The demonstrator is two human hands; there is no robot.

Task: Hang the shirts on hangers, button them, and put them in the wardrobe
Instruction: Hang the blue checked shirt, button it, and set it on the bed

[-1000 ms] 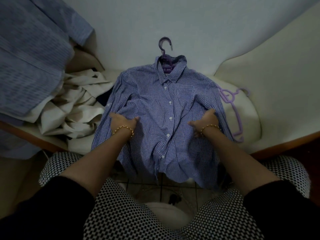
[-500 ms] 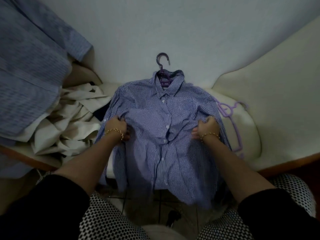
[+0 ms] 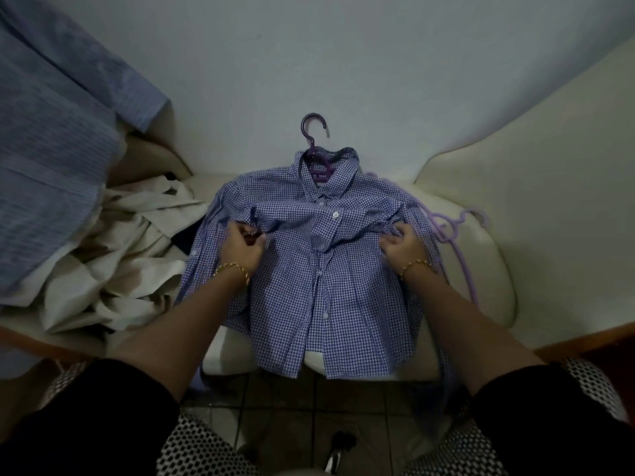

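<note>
Cloth of the shirt [image 3: 309, 297] is pinched in the left hand [image 3: 245, 249] and right hand [image 3: 400, 240]; soft and limp, it is judged best carried by the hanger [image 3: 321, 165].

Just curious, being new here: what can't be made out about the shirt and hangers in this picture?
Head view:
- Dark purple hanger: arms hidden inside the checked shirt; only hook and neck show.
- Pale purple hanger: partly under the shirt's sleeve.
- Left hand, right hand: fingertips buried in gripped cloth.
- Wardrobe: outside the frame.
</note>
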